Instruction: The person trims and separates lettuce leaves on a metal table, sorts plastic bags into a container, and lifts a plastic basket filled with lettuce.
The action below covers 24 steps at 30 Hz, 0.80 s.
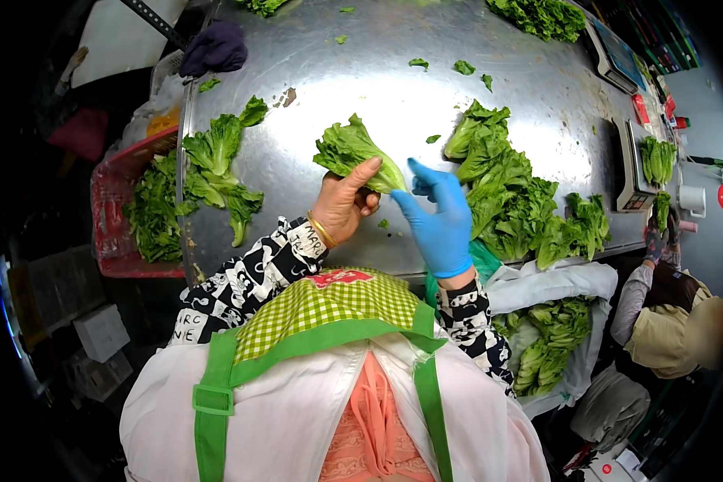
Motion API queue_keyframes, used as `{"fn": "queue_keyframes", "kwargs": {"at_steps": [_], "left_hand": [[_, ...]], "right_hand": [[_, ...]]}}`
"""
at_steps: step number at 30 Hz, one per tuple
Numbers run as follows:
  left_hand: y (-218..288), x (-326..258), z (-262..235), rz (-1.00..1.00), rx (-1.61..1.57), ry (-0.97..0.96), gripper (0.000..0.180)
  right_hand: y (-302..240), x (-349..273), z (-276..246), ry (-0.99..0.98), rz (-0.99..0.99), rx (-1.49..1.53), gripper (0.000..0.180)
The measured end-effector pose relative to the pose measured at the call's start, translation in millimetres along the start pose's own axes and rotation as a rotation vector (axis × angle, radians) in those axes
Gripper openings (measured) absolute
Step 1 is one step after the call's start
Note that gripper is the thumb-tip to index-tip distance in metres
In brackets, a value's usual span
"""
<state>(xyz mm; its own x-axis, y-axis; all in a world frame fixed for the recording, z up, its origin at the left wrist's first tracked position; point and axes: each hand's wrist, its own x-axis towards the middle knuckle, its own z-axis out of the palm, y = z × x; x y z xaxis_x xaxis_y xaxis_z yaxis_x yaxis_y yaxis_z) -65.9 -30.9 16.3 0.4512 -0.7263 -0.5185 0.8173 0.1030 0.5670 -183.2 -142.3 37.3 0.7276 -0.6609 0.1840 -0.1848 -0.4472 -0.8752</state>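
Left hand (341,205) grasping 1 lettuce (353,153); right hand (440,213), 1 blue glove (448,245), fingers parted; 2 scales (633,173).

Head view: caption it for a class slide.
Left grip holds lettuce over a metal table, gloved right grip alongside.

Curled left grip (341,207), parted right grip (443,223)

A broad, shiny grey metal table (361,84) bears a long heap of green leafy lettuce heads (498,181) to the right and a smaller group of loose green lettuce (217,153) along its left edge. Small torn green leaf scraps (464,67) lie scattered between. Frilly bright-green lettuce (542,18) sits at the far side. Two flat-topped weighing scales (631,173) seem to stand by the right edge, where the view bends.
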Motion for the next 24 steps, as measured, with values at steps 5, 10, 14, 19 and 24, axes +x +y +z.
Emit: {"fn": "queue_keyframes", "kwargs": {"at_steps": [5,10,14,19,24], "left_hand": [[-3.0,0.6,3.8,0.023,0.103,-0.044,0.03],[-7.7,7.0,9.1,-0.019,0.116,-0.217,0.066],[-6.4,1.2,-4.8,-0.063,0.143,-0.154,0.05],[-15.9,7.0,-0.6,0.031,0.227,-0.019,0.026],[-14.1,-7.1,12.2,0.232,0.288,-0.02,0.054]], "right_hand": [[10.3,-10.2,10.2,-0.029,0.156,0.029,0.03],[11.9,-5.3,5.9,0.066,0.438,0.421,0.028],[6.1,-3.7,15.2,-0.102,0.552,0.531,0.031],[-4.0,-11.3,8.7,-0.092,0.634,0.582,0.025],[9.1,-22.6,12.5,-0.087,0.517,0.386,0.022]]}}
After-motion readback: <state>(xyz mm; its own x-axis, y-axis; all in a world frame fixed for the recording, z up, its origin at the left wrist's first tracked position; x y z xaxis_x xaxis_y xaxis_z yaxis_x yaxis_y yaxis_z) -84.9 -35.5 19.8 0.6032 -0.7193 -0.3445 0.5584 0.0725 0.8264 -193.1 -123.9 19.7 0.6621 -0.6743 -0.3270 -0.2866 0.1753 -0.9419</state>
